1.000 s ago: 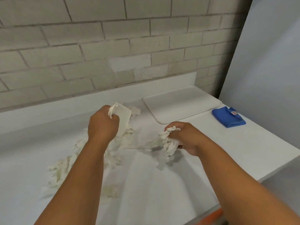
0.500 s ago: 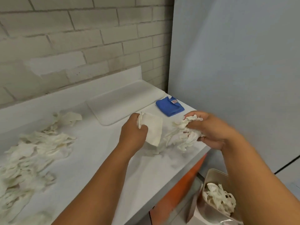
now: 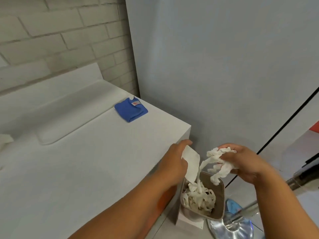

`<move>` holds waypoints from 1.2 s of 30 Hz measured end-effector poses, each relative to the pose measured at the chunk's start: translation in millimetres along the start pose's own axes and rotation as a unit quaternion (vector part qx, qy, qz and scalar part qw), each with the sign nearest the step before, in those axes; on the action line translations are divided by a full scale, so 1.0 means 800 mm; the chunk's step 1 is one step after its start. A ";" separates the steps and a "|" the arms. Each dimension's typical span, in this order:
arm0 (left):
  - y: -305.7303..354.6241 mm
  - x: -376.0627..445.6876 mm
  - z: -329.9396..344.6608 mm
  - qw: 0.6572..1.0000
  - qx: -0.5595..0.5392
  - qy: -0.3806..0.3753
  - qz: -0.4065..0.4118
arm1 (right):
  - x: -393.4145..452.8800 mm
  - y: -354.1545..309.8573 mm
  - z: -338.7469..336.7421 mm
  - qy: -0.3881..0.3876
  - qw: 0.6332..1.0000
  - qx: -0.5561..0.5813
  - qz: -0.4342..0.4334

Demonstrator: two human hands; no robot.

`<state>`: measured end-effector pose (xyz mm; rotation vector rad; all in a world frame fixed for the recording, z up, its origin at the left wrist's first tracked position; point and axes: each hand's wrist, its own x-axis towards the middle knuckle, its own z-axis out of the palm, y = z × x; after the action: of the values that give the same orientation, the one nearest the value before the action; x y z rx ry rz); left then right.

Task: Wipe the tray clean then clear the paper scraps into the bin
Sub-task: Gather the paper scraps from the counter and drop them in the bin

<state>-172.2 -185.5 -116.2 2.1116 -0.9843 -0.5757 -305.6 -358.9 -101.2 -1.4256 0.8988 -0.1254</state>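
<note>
Scraps of torn white paper (image 3: 222, 163) hang in a crumpled bunch from my right hand (image 3: 248, 163), a little right of the frame's centre and low down, my fingers curled round them while loose strips dangle below my palm. One long strip trails down and left from the bunch toward the bin (image 3: 219, 200), which stands on the floor at the lower centre, just under both my hands; its open mouth shows a heap of more white shreds inside. My left hand (image 3: 174, 161) sits just left of the bunch, pinching a flat white sheet (image 3: 190, 165) that hangs down over the bin's near-left rim. Whether the sheet touches the rim I cannot tell. Both hands hover just past the right edge of the white counter (image 3: 86, 169), which fills the left half of the frame. On it, toward the upper left, lies the white tray (image 3: 72, 116), and just right of the tray's far end lies a folded blue cloth (image 3: 130, 109) near the counter's far corner. At the far left edge a bit more white paper (image 3: 4, 141) shows on the counter.
</note>
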 end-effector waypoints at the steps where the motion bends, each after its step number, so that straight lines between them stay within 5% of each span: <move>1: -0.008 0.008 0.019 1.000 0.018 -0.019 -0.004 | 0.009 0.016 -0.004 0.012 1.000 -0.011 0.019; 15: -0.063 0.077 0.140 0.965 0.090 -0.189 -0.157 | 0.103 0.168 0.007 0.105 0.982 -0.066 0.142; 23: -0.061 0.083 0.151 0.958 0.064 -0.224 -0.169 | 0.100 0.162 0.003 0.055 0.984 -0.049 0.161; 28: -0.042 0.078 0.133 0.971 0.035 -0.173 -0.158 | 0.096 0.145 0.005 0.107 0.987 -0.076 0.089; 36: 0.018 0.017 0.014 0.998 -0.006 0.058 0.022 | 0.046 0.028 0.067 0.118 0.977 -0.071 -0.161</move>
<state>-178.3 -207.3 -113.7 2.0822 -0.9574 -0.4309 -258.0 -333.2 -143.7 -1.7081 0.8741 -0.4913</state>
